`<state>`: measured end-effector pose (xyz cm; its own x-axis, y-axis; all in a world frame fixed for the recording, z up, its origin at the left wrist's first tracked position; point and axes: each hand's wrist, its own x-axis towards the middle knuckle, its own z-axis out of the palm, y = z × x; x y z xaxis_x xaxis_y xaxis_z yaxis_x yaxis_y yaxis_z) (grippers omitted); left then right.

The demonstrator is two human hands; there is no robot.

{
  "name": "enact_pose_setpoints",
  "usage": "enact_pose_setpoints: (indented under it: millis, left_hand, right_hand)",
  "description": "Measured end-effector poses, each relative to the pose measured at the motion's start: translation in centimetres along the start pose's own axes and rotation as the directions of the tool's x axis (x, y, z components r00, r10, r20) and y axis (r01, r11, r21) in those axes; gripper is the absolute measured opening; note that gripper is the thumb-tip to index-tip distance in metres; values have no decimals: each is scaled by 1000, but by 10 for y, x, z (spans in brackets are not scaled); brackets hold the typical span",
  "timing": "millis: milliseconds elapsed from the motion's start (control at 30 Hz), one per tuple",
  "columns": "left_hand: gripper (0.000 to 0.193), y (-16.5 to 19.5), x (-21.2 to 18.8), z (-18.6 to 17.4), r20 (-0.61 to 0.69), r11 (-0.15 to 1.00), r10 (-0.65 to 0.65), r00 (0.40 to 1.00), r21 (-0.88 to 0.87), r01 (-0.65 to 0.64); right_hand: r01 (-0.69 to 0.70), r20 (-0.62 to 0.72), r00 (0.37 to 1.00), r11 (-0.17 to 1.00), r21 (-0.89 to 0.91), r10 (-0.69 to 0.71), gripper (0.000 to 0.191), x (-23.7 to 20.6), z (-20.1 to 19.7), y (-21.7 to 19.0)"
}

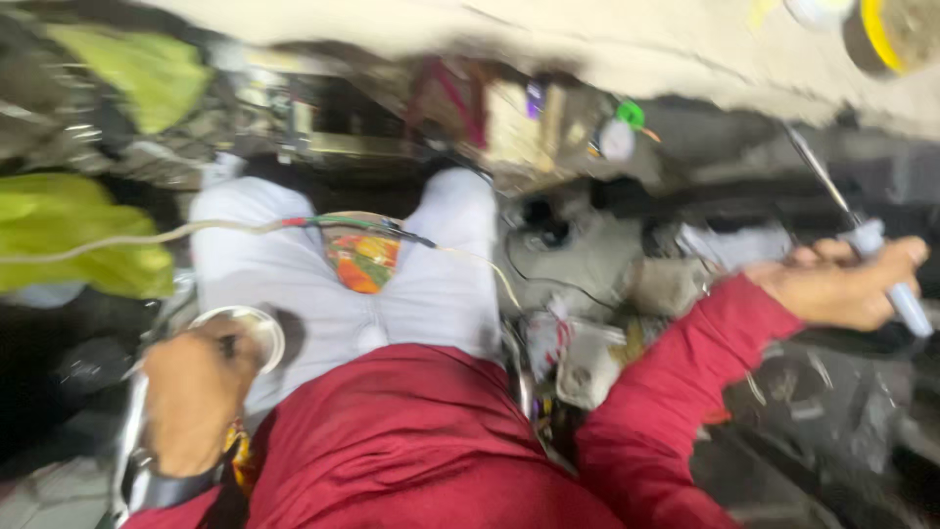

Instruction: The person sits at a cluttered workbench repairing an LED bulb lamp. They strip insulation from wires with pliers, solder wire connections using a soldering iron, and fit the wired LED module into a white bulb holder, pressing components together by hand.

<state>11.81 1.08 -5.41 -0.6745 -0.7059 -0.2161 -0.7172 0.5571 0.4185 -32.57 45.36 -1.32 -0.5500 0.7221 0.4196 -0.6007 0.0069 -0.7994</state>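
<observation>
The picture is blurred by motion. My right hand (847, 284), in a red sleeve, grips the pale handle of a screwdriver (862, 240) whose thin metal shaft points up and to the left. My left hand (196, 392) is at the lower left, closed on a shiny round metal part (257, 331) with a ring-shaped rim. My lap in white trousers (294, 269) lies between the hands, and a small orange and green patterned object (362, 260) with wires (196, 230) rests on it.
Green cloth or plastic (69, 230) lies at the left. A clutter of small parts, boxes and grey debris (587, 284) fills the floor ahead and to the right. A pale wall or slab edge (636, 44) runs along the top, with a yellow-rimmed round item (886, 34) at top right.
</observation>
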Motion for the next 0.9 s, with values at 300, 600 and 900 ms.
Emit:
enact_pose_setpoints:
  millis: [300, 600, 900]
  left_hand:
    - [13, 1, 8, -1, -145, 996, -44, 989, -81, 32]
    - [13, -6, 6, 5, -209, 987, -80, 975, -155, 48]
    - [14, -10, -1, 9, -249, 983, -25, 968, -181, -21]
  right_hand:
    - [272, 676, 692, 959, 80, -253, 37, -71, 34, 53]
    - [-452, 734, 561, 884, -115, 382, 18, -266, 59, -60]
    - [86, 812, -467, 896, 436, -351, 40, -379, 248, -239]
